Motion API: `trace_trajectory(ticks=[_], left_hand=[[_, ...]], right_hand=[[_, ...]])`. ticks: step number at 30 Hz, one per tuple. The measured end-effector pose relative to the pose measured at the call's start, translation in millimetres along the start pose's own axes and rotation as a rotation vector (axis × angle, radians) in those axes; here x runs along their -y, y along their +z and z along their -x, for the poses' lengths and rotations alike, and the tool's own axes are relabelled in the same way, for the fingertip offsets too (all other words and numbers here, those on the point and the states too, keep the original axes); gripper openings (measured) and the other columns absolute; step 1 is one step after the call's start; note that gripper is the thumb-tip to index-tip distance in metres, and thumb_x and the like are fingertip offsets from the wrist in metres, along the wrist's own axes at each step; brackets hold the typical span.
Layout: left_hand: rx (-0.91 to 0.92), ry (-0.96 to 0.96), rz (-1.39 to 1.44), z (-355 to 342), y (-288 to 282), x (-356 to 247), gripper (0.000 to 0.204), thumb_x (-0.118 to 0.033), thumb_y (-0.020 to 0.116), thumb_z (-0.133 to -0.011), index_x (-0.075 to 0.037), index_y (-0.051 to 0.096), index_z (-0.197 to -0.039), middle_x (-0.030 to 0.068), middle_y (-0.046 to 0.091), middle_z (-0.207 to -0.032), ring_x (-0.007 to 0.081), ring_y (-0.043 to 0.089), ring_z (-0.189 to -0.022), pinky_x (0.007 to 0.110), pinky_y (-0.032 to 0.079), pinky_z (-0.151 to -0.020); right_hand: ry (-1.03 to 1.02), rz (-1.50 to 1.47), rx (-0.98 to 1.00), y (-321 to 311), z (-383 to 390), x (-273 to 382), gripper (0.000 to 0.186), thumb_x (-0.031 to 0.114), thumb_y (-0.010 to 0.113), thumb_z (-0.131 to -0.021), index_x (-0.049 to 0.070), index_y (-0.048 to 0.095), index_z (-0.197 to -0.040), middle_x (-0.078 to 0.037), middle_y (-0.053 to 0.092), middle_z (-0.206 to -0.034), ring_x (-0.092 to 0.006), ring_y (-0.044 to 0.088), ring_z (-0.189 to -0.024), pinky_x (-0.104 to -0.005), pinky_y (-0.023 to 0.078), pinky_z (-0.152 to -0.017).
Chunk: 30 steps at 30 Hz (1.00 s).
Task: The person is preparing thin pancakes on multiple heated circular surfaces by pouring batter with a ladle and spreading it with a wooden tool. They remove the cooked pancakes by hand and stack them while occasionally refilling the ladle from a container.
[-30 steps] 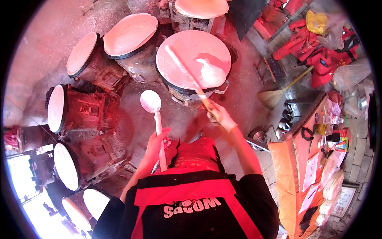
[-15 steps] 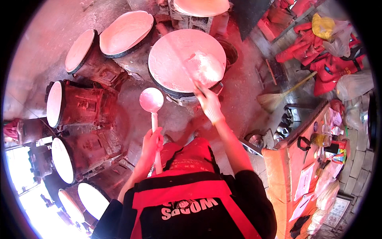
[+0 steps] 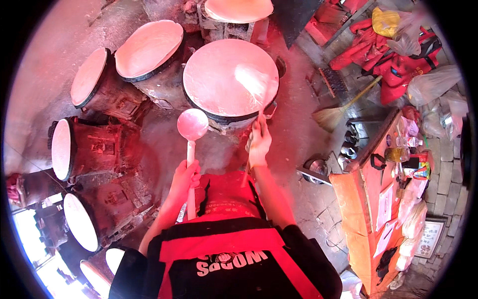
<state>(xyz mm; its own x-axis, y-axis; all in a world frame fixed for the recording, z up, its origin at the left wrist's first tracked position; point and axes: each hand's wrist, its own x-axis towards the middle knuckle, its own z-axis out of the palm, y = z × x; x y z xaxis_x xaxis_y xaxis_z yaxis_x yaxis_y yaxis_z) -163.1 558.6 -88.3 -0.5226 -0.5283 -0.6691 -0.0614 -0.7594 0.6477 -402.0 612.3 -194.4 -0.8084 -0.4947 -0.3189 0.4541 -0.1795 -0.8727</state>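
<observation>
Ladle (image 3: 192, 125), pale and round-bowled on a straight white handle, stands upright in the clenched left hand (image 3: 183, 178) just short of the round griddle (image 3: 230, 79), where the right hand (image 3: 259, 142) grips a blurred stick (image 3: 256, 102) over its thin pale batter layer.

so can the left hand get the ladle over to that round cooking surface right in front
Probably yes. The left hand holds the ladle with its bowl just short of the round cooking surface's near rim, and nothing lies between; the right hand works the other side.
</observation>
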Motion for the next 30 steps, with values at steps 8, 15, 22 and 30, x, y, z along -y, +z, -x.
trace_trajectory(ticks=[8,15,22,30], left_hand=[[0.026,-0.021,0.033,1.2,-18.8,-1.5,0.016,-0.017,0.054,-0.093,-0.005,0.044,-0.097,0.0022,0.046,-0.078,0.0056,0.040,-0.055,0.018,0.029,-0.041],[-0.012,-0.006,0.026,4.3,-19.8,2.3,0.018,-0.016,0.056,-0.092,-0.003,0.048,-0.102,0.0012,0.048,-0.077,0.0053,0.041,-0.055,0.018,0.029,-0.040],[-0.023,0.007,0.061,5.6,-4.0,4.2,0.016,-0.017,0.053,-0.093,-0.004,0.043,-0.097,0.0030,0.047,-0.078,0.0060,0.041,-0.055,0.019,0.030,-0.041],[-0.068,0.020,0.099,7.7,12.3,16.7,0.018,-0.019,0.053,-0.094,-0.005,0.043,-0.099,0.0032,0.047,-0.078,0.0066,0.041,-0.055,0.019,0.031,-0.040]], right_hand=[[0.167,0.033,0.023,36.9,6.5,13.7,0.036,0.027,0.055,-0.093,0.011,0.052,-0.125,0.005,0.040,-0.056,-0.0063,0.037,-0.041,-0.0235,0.030,-0.038],[-0.209,0.323,-0.101,8.6,-29.1,-59.1,0.037,0.024,0.053,-0.093,0.008,0.053,-0.127,0.006,0.053,-0.076,-0.0042,0.041,-0.047,-0.0229,0.032,-0.041],[0.019,0.375,0.072,-9.0,-61.6,17.0,0.038,0.023,0.058,-0.090,0.013,0.054,-0.126,0.005,0.042,-0.058,-0.0044,0.034,-0.039,-0.0220,0.026,-0.034],[0.181,0.523,0.119,8.8,-89.3,71.7,0.031,0.016,0.057,-0.090,0.010,0.061,-0.120,0.005,0.056,-0.077,-0.0028,0.037,-0.055,-0.0197,0.028,-0.048]])
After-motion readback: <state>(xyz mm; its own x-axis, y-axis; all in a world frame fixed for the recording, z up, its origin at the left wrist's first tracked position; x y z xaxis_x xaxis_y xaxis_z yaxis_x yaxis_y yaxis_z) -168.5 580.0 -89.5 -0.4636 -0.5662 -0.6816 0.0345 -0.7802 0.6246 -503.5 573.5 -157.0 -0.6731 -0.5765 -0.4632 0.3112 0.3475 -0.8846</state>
